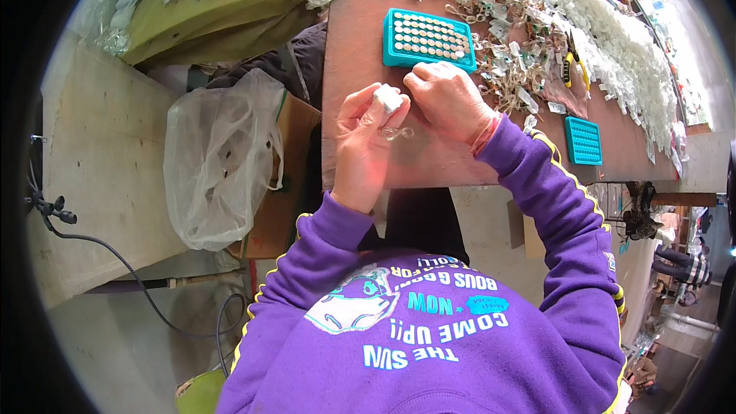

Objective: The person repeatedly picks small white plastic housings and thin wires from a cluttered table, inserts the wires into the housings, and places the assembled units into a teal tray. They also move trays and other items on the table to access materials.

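My left hand is closed around a small white plastic casing, held up between thumb and fingers over the table's near edge. A thin loop of wire hangs below it by the palm. Just to the right, my right hand has its fingers bent together in a pinch near the front edge of a teal tray. Whatever those fingertips hold is hidden. Rows of round silver button cells fill most of that tray.
Tangled wires with small parts lie right of the tray. Beyond them spreads a large heap of white plastic pieces. Yellow-and-black pliers and a second teal tray lie at right. A clear plastic bag lines a cardboard box at left.
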Motion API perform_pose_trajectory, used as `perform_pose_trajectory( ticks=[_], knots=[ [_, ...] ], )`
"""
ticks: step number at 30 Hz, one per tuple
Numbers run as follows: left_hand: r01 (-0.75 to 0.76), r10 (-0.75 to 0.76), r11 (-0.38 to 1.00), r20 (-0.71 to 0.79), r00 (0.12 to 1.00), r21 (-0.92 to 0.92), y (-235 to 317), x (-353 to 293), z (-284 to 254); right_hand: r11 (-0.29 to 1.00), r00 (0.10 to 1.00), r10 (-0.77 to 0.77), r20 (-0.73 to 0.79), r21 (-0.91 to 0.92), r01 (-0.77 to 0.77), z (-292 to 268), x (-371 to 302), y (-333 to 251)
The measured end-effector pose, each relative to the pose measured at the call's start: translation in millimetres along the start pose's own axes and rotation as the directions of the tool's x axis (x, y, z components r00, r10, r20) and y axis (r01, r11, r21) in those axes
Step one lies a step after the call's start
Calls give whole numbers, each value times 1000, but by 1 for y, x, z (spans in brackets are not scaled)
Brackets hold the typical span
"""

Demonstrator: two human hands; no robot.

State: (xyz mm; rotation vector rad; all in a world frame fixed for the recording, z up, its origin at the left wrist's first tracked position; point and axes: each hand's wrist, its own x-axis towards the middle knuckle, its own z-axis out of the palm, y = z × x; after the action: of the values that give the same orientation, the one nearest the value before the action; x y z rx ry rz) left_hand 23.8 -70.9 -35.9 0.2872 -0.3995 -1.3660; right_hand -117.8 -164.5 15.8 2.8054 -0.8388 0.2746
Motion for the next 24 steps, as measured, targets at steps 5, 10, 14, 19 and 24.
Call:
perform_pose_trajectory(
  ticks=[5, 10, 14, 19, 24],
  knots=[
    [33, -33, 999, -16, 999, -15, 1, 0, 2, 951, 981, 145, -130, 293, -102, 3, -3, 7],
    [133, -132, 991, 33, 991, -25, 3, 0, 1, 803, 945, 310, -107, 562, -200, 1, -14, 13],
    [72, -73, 996, 13, 997, 57, -1, 0, 4, 501, 879, 472, 64, 801, -327, -2, -26, 17],
    [151, -149, 985, -26, 988, 88, -15, -5, 17, -35, 831, 437, 346, 929, -368, -10, -41, 28],
    [232, -232, 972, -3, 973, 28, -34, 0, 24, -351, 783, 407, 470, 872, -341, -24, -53, 35]
  ],
)
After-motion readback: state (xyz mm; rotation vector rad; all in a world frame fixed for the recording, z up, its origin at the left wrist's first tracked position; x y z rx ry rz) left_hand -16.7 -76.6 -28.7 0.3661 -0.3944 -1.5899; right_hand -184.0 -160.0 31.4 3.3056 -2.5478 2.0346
